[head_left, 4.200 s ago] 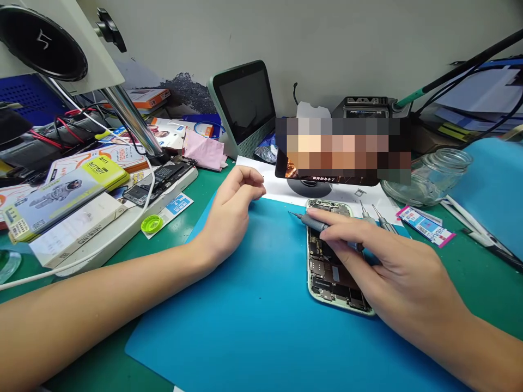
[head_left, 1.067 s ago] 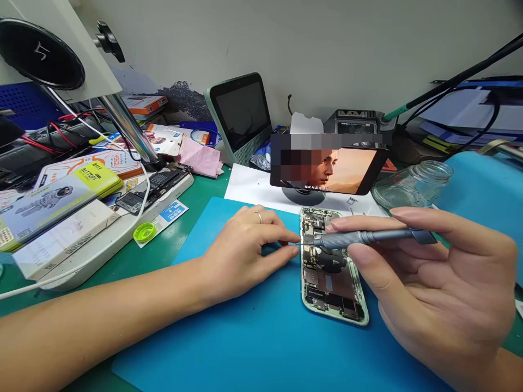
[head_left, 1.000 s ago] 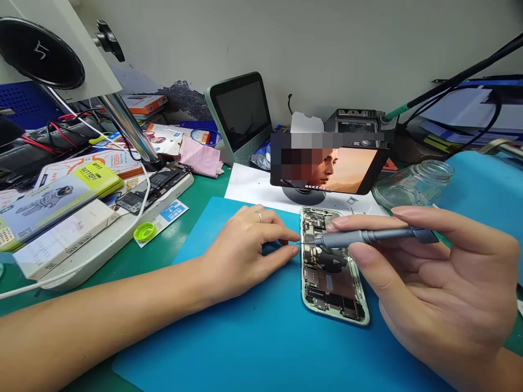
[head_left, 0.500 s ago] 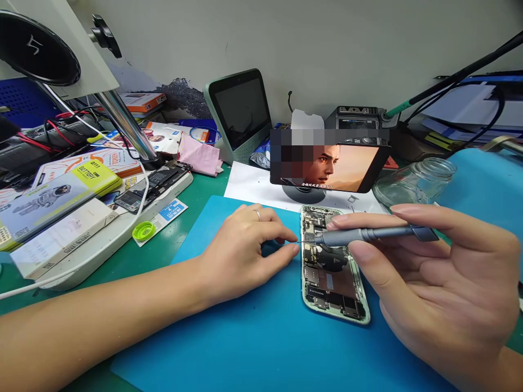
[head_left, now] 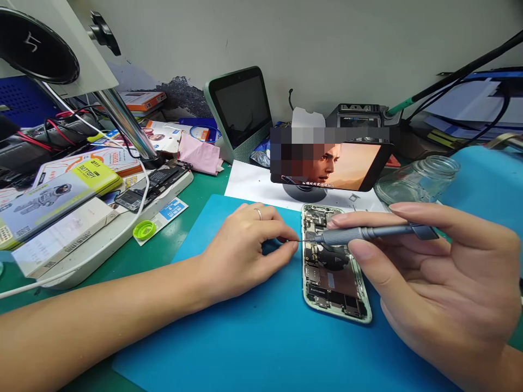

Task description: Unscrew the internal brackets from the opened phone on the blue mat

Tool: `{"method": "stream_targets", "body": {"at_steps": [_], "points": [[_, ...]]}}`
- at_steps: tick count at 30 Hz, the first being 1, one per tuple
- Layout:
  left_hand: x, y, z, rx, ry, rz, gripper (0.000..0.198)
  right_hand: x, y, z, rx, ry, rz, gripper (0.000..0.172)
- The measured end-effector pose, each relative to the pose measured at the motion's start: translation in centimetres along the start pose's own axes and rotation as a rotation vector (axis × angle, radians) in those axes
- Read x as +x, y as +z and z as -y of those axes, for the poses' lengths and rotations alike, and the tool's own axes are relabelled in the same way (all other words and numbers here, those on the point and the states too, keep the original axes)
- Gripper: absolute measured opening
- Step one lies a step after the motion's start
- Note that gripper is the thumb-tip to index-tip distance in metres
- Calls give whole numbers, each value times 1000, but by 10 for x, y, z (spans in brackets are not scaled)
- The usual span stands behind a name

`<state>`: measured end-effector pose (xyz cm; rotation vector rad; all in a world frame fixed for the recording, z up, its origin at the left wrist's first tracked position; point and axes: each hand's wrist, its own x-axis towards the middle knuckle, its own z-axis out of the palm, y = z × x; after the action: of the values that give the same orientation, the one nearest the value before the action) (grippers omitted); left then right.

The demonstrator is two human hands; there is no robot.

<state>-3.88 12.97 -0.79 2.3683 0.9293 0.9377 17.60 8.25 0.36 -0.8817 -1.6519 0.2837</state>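
In the head view, my right hand (head_left: 449, 272) grips a grey screwdriver (head_left: 347, 236) between fingers and thumb. It is held nearly level, its thin tip pointing left above an opened phone (head_left: 330, 283) with a pale green frame and bare inner parts. My left hand (head_left: 253, 250), with a ring on one finger, has its thumb and forefinger brought together right at that tip. Whatever sits between these fingertips is too small to make out. The phone lies on a blue mat (head_left: 245, 343), partly covered by my right hand and the screwdriver.
Behind the phone, a smartphone (head_left: 355, 166) on a stand plays a video. A glass jar (head_left: 420, 179) stands at right, a smart display (head_left: 241, 109) at the back. To the left lie boxes (head_left: 61, 196), phone parts (head_left: 155, 182), a green cap (head_left: 144, 230) and a microscope post (head_left: 126, 122).
Both hands and the screwdriver hold almost the same pose. The view has shifted very slightly; the left fingertips remain at the screwdriver's tip.
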Motion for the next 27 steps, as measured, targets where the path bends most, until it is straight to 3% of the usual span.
{"method": "stream_targets", "body": {"at_steps": [27], "points": [[0, -1, -1, -7, -7, 6, 13, 4, 0, -3, -1, -82, 24, 60]]}}
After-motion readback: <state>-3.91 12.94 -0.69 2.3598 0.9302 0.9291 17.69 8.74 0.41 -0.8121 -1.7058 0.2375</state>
